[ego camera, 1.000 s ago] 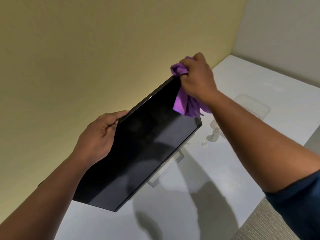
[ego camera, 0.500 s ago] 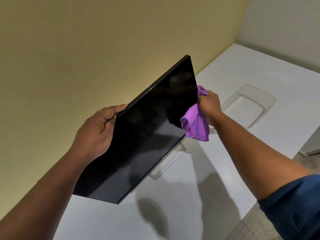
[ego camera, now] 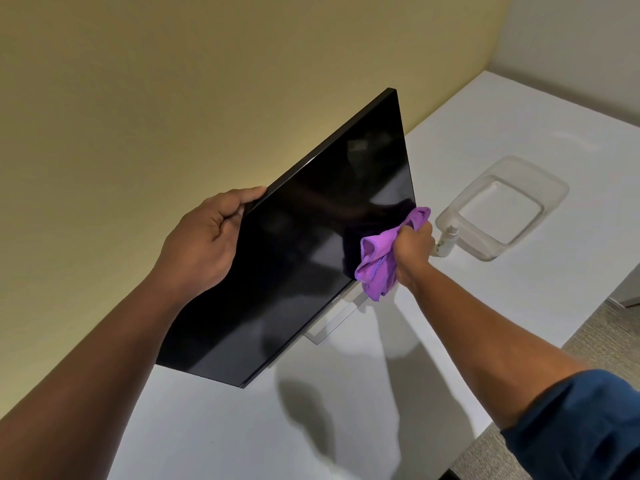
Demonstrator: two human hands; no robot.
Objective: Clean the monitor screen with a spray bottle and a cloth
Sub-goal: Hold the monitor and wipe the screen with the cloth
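I am wiping the monitor (ego camera: 294, 258), which is standing on the white desk (ego camera: 485, 140) against the yellow wall (ego camera: 173, 81). My right hand (ego camera: 412, 251) is bunching the purple cloth (ego camera: 379, 258) in its curled fingers and pressing it on the lower right part of the dark glass. My left hand (ego camera: 204, 244) is gripping the top edge of the frame, thumb in front, so that the panel is not rocking on its stand (ego camera: 332, 320).

To do this well, I think I should be keeping the pressure light and even, moving in long overlapping strokes, and holding the top firmly while I am pushing near the corner. Faint smears are showing in the upper part of the glass, though they may be only reflections.

The small spray bottle (ego camera: 448, 242) is standing just behind my right hand, close beside a clear plastic tub (ego camera: 550, 202). My knuckles could be knocking the bottle if the stroke is running past the edge.
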